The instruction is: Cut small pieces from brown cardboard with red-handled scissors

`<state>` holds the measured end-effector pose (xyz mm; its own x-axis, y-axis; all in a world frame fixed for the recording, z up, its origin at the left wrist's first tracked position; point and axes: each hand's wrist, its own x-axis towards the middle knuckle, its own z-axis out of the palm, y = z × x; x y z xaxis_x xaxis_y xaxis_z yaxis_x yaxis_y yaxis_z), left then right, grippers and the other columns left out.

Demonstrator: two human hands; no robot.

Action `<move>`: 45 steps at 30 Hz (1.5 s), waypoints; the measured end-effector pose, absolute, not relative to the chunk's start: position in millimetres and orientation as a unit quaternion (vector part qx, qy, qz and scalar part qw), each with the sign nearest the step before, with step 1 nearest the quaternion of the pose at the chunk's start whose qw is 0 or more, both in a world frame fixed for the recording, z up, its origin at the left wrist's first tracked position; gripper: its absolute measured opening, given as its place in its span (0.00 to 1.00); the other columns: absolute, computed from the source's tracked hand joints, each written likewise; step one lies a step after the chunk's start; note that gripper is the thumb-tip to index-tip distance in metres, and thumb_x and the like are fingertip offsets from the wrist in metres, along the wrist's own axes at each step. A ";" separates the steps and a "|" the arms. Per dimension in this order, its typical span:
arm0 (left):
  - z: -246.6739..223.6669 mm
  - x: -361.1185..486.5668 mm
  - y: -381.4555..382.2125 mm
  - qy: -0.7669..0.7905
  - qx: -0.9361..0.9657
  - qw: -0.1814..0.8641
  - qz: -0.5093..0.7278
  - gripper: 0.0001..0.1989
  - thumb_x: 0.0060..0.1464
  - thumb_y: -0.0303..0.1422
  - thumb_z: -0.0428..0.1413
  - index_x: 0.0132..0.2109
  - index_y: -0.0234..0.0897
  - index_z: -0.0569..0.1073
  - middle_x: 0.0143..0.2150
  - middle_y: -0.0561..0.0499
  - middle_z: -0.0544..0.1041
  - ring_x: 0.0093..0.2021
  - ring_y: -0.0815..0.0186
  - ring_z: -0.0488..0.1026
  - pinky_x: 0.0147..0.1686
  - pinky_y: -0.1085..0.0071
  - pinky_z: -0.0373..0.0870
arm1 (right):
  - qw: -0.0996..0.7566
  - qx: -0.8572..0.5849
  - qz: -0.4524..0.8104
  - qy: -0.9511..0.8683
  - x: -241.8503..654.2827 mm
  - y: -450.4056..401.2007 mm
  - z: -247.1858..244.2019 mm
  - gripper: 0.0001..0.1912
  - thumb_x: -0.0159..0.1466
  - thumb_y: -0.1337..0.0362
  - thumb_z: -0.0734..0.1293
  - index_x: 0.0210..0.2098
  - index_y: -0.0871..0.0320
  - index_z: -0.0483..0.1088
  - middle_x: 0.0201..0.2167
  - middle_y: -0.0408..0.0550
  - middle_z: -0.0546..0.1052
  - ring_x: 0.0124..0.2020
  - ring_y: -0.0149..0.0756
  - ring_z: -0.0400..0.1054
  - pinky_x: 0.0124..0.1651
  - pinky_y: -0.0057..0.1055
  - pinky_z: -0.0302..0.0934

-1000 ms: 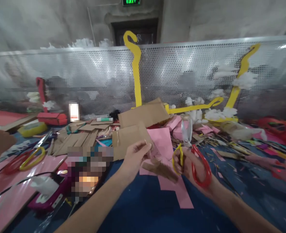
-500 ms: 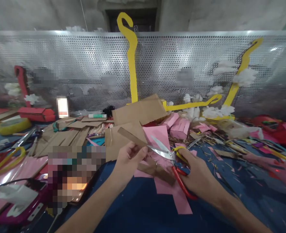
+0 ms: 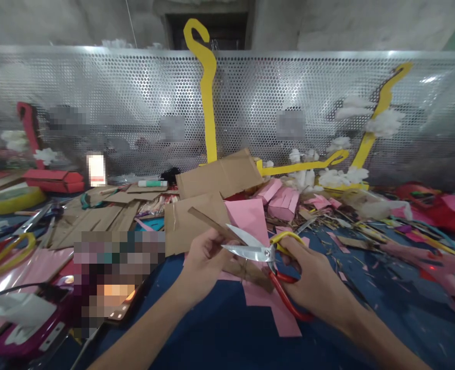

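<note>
My left hand (image 3: 201,259) pinches a narrow strip of brown cardboard (image 3: 206,220), which slants up and left from its fingers. In my right hand (image 3: 308,272) is a pair of scissors (image 3: 266,254) with one yellow and one red handle. Their blades are spread and point left, close to my left fingers, with the strip beside the upper blade. Beneath the hands lie pink paper pieces (image 3: 287,318) and another brown cardboard strip (image 3: 256,275). Just behind stands a brown cardboard sheet (image 3: 184,221) next to a pink sheet (image 3: 246,216).
A yellow hooked cardboard piece (image 3: 208,113) stands upright before a perforated metal panel (image 3: 134,92). A pink glue gun (image 3: 435,267) lies at the right among scraps. At the left are a second pair of scissors (image 3: 30,241), yellow tape (image 3: 15,199) and a purple power strip (image 3: 34,329).
The scissors have turned a little and their blades are spread wider, with the tips nearer my left fingers. The whole view has shifted slightly.
</note>
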<state>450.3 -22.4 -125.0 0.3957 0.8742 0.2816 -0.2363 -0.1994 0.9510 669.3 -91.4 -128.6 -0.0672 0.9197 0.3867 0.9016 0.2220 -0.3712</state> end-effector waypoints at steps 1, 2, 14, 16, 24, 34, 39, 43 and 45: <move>-125.3 450.7 -22.9 0.265 0.604 0.578 0.481 0.04 0.52 0.26 0.59 0.38 0.32 0.77 0.33 0.49 0.80 0.34 0.66 0.76 0.37 0.71 0.72 | 0.276 -0.624 0.015 -0.731 669.2 -91.4 -128.8 0.11 0.59 0.59 0.69 0.39 0.54 0.64 0.30 0.45 0.74 0.30 0.39 0.68 0.33 0.32 0.58; -125.6 450.9 -23.4 0.266 0.602 0.580 0.480 0.04 0.52 0.26 0.58 0.37 0.32 0.76 0.32 0.49 0.80 0.34 0.66 0.76 0.37 0.71 0.72 | 0.275 -0.625 0.013 -0.731 669.2 -91.4 -129.2 0.11 0.59 0.59 0.69 0.38 0.54 0.64 0.30 0.45 0.74 0.30 0.39 0.67 0.33 0.32 0.58; -120.6 452.6 -23.3 0.248 0.610 0.568 0.495 0.08 0.41 0.19 0.60 0.30 0.33 0.81 0.32 0.50 0.81 0.34 0.63 0.79 0.35 0.71 0.77 | 0.295 -0.601 -0.014 -0.742 666.1 -92.5 -126.8 0.10 0.60 0.58 0.68 0.36 0.54 0.64 0.30 0.45 0.74 0.27 0.36 0.65 0.30 0.30 0.57; -120.6 452.6 -23.7 0.254 0.612 0.561 0.497 0.08 0.41 0.19 0.60 0.29 0.33 0.81 0.32 0.49 0.81 0.34 0.63 0.79 0.34 0.71 0.77 | 0.300 -0.596 -0.016 -0.745 665.3 -92.8 -125.4 0.09 0.60 0.59 0.68 0.37 0.54 0.65 0.30 0.45 0.75 0.27 0.36 0.66 0.30 0.30 0.57; -130.3 449.6 -25.0 0.227 0.605 0.577 0.500 0.12 0.43 0.17 0.57 0.32 0.33 0.81 0.34 0.50 0.81 0.35 0.65 0.79 0.35 0.73 0.78 | 0.307 -0.588 -0.045 -0.747 666.2 -94.5 -125.7 0.10 0.60 0.59 0.68 0.37 0.54 0.64 0.29 0.45 0.74 0.28 0.37 0.67 0.30 0.30 0.58; -124.8 449.4 -22.8 0.220 0.637 0.531 0.514 0.10 0.44 0.18 0.59 0.32 0.34 0.81 0.32 0.51 0.81 0.35 0.65 0.79 0.35 0.74 0.77 | 0.314 -0.586 -0.058 -0.745 666.1 -93.2 -127.6 0.10 0.59 0.60 0.69 0.38 0.53 0.65 0.29 0.45 0.75 0.29 0.39 0.69 0.31 0.30 0.59; -125.4 449.5 -22.3 0.222 0.645 0.511 0.523 0.05 0.46 0.22 0.61 0.32 0.34 0.80 0.32 0.49 0.81 0.36 0.63 0.79 0.38 0.70 0.76 | 0.313 -0.586 -0.059 -0.745 667.1 -93.8 -127.4 0.11 0.59 0.62 0.68 0.41 0.53 0.65 0.30 0.45 0.75 0.29 0.38 0.70 0.30 0.30 0.59; -123.2 449.9 -24.1 0.240 0.635 0.517 0.522 0.04 0.46 0.23 0.62 0.31 0.35 0.78 0.30 0.50 0.80 0.35 0.63 0.78 0.41 0.68 0.76 | 0.311 -0.589 -0.069 -0.743 667.4 -93.9 -125.8 0.11 0.59 0.61 0.69 0.40 0.54 0.65 0.29 0.45 0.74 0.29 0.39 0.70 0.30 0.30 0.59; -122.2 450.1 -24.4 0.249 0.627 0.522 0.522 0.05 0.45 0.23 0.62 0.30 0.35 0.77 0.30 0.51 0.80 0.35 0.63 0.78 0.41 0.68 0.76 | 0.311 -0.588 -0.070 -0.743 666.8 -94.1 -124.6 0.11 0.58 0.62 0.68 0.39 0.54 0.65 0.29 0.45 0.74 0.29 0.39 0.70 0.30 0.30 0.59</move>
<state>450.1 -24.4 -122.2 0.3311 0.8576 0.3935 -0.2323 -0.3302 0.9149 666.8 -94.1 -124.6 -0.1152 0.8306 0.5449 0.9181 0.2984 -0.2607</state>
